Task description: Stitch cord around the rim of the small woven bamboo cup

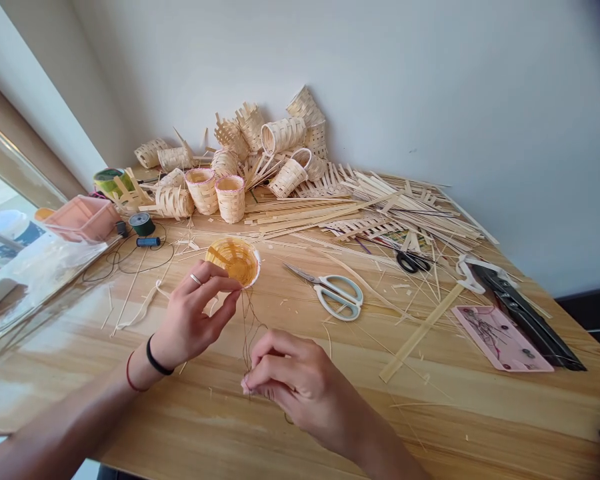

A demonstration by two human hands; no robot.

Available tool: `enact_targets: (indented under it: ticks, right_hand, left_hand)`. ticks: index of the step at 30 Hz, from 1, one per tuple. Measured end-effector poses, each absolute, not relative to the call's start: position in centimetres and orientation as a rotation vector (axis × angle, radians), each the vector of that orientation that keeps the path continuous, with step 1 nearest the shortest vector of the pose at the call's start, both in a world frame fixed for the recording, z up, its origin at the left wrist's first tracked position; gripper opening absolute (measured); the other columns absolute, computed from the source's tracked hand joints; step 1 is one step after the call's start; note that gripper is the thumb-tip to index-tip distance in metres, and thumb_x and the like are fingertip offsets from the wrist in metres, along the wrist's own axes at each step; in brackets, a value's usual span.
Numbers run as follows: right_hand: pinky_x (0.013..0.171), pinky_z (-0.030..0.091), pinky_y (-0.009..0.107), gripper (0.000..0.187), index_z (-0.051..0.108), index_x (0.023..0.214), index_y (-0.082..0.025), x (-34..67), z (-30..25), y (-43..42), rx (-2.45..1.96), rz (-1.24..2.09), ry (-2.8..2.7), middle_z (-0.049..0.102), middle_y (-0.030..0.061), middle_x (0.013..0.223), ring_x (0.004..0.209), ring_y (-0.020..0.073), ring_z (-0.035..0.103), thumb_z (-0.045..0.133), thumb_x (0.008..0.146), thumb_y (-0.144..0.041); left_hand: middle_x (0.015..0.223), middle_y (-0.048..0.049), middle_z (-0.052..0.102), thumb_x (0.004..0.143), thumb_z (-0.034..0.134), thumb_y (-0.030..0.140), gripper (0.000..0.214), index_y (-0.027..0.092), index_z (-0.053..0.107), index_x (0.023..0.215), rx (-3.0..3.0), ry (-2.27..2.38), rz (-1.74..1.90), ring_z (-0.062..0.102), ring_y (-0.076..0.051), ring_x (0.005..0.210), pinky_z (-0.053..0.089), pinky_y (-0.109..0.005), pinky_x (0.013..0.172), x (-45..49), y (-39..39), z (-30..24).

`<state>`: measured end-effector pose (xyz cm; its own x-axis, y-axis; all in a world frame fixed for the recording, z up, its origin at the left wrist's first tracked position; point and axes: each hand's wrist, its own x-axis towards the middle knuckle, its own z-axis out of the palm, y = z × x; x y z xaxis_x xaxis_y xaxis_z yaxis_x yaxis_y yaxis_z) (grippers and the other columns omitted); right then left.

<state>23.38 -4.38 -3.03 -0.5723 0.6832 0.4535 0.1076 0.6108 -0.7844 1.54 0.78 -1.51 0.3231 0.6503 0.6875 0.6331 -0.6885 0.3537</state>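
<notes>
My left hand (193, 317) pinches the near rim of a small woven bamboo basket (234, 260) that lies tilted on the wooden table (230, 427), its opening turned towards me. A thin dark thread (250, 323) runs down from the basket's rim. My right hand (293, 383), fingers closed, pinches the lower end of that thread just above the table. A ring shows on my left hand, and two bands circle the left wrist.
Pale-handled scissors (333, 290) lie right of the basket. Black scissors (413, 261), loose bamboo strips (380, 200), a pink tray (503, 337) and a black tool (523, 313) are further right. Several finished baskets (230, 197) pile at the back. Thread spools (143, 223) and a pink box (83, 217) sit left.
</notes>
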Motion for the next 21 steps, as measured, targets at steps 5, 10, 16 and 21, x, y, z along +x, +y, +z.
enact_targets:
  ticks: [5,10,16,21]
  right_hand:
    - [0.072,0.051,0.025,0.012,0.072,0.088,-0.018,23.2,-3.2,-4.5,-0.634,0.991,-2.153,0.071,0.0,0.081,0.077,0.0137,0.064,0.072,0.097,-0.01]
    - [0.071,0.05,0.024,0.016,0.071,0.083,-0.018,23.2,-2.6,-4.7,-0.738,1.091,-2.2,0.072,-0.0015,0.08,0.076,0.0131,0.065,0.079,0.089,-0.005]
    - [0.068,0.05,0.019,0.027,0.071,0.071,-0.019,23.6,-2.8,-5.1,-0.771,1.49,-2.249,0.071,-0.0057,0.071,0.07,0.0107,0.065,0.084,0.073,0.005]
    - [0.047,0.037,0.011,0.029,0.071,0.067,-0.019,24.5,-3.8,-5.6,-0.663,1.771,-2.299,0.056,-0.0111,0.055,0.05,0.0045,0.052,0.079,0.068,0.008]
  left_hand:
    - [0.092,-0.0012,0.065,0.096,0.065,0.012,0.009,0.02,0.069,0.099,2.527,1.254,1.337,0.064,-0.013,0.084,0.055,-0.027,0.077,1.4,0.8,-1.6]
    - [0.091,-0.0013,0.066,0.095,0.066,0.012,0.009,0.02,0.069,0.099,2.531,1.247,1.338,0.064,-0.013,0.083,0.055,-0.028,0.078,1.4,0.7,-1.5]
    - [0.091,-0.0015,0.065,0.095,0.067,0.012,0.008,0.019,0.069,0.098,2.517,1.291,1.37,0.064,-0.014,0.085,0.055,-0.028,0.078,1.3,0.9,-1.5]
    - [0.09,-0.0011,0.066,0.095,0.067,0.012,0.008,0.02,0.07,0.097,2.498,1.308,1.384,0.064,-0.014,0.085,0.055,-0.029,0.078,1.2,1.0,-1.5]
